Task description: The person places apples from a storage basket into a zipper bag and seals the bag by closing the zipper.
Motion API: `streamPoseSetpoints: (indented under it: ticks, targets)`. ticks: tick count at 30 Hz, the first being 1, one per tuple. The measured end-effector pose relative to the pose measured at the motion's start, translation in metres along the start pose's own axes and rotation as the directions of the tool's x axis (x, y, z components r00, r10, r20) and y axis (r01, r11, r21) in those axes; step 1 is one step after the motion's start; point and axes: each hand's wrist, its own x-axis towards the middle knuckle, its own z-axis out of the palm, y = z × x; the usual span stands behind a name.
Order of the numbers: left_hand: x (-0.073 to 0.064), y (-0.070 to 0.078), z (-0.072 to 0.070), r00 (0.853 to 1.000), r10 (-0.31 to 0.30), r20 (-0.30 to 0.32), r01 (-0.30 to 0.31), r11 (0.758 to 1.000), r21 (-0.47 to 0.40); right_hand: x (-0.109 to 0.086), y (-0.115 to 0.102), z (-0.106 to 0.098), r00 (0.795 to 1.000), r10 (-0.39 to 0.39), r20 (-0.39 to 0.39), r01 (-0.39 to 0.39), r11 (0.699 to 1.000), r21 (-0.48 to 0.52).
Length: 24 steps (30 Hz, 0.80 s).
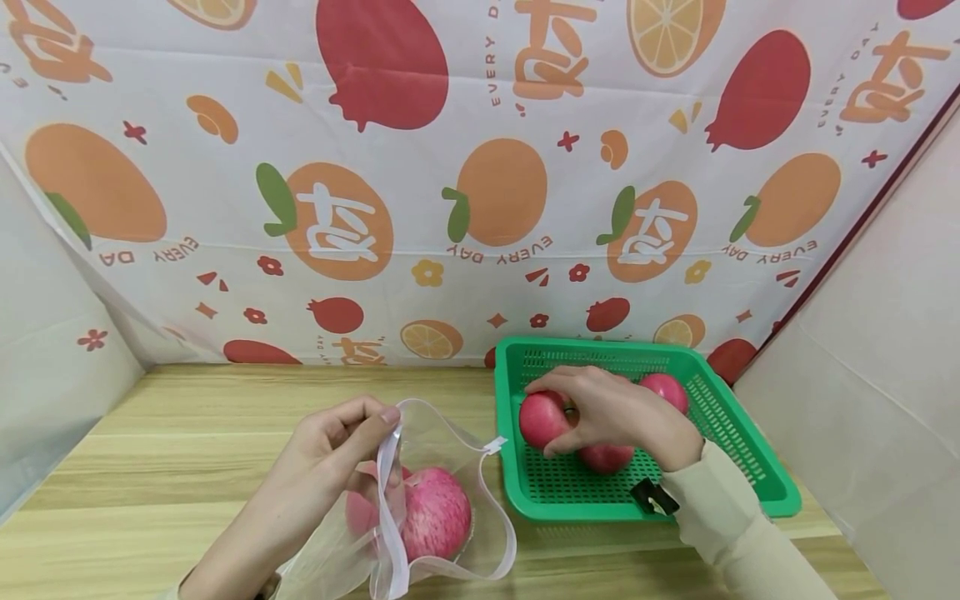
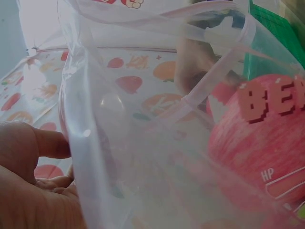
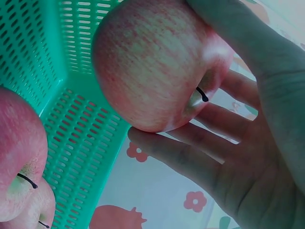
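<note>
My left hand [image 1: 330, 458] pinches the white-edged rim of a clear zip bag [image 1: 495, 517] between thumb and fingers, and its mouth gapes toward the basket. Inside the bag lies a red apple [image 1: 437, 512], with more red beside it behind the plastic. My right hand [image 1: 611, 408] reaches into the green basket [image 1: 513, 483] and grips a red apple [image 1: 542, 419], thumb on one side and fingers on the other. In the right wrist view that apple [image 3: 152, 67] shows its dark stem. Another apple [image 1: 606, 457] sits under the right hand, and one [image 1: 666, 392] lies farther right.
The basket stands on a wood-grain table [image 1: 217, 417], to the right of the bag. Behind it hangs a fruit-printed cloth [image 1: 427, 292]. White walls [image 1: 862, 375] close in both sides.
</note>
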Motion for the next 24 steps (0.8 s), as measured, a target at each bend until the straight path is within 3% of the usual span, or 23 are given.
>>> streamPoseSetpoints:
  ticks: [24]
  targets:
    - [0.000, 0.003, 0.002, 1.000, -0.015, 0.007, 0.015, 1.000, 0.013, -0.021, 0.000, -0.001, 0.985, 0.009, -0.175, 0.007, 0.996, 0.091]
